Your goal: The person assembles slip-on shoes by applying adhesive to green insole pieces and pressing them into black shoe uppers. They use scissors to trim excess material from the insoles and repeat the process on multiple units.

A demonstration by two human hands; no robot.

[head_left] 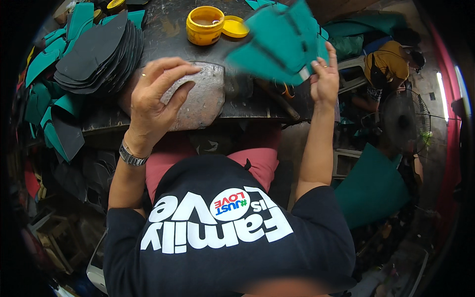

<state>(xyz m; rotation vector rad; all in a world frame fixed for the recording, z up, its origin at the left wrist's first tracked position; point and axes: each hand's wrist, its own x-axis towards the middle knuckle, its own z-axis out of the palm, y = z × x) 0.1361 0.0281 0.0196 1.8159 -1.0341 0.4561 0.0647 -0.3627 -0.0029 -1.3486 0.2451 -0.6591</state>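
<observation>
My left hand [161, 94], with a metal watch on its wrist, hovers over a grey stone slab [203, 94] on the dark worktable. Its thumb and fingers are apart, with nothing visible between them. At the right, my right hand [324, 76] is turned palm up beside a green sheet piece [277, 44] with dark markings. The fingertips are at the piece's lower right edge and look spread; no firm grip shows. Motion smears the left end of the piece. A small white tab [304, 74] shows at its edge.
A yellow tub [205, 27] stands open beside its yellow lid [234, 27]. Stacked dark cut pieces [96, 54] and green ones [47, 62] crowd the left. A rod-like handle [282, 101] lies near the front edge. A fan [403, 119] and another person [388, 62] are at right.
</observation>
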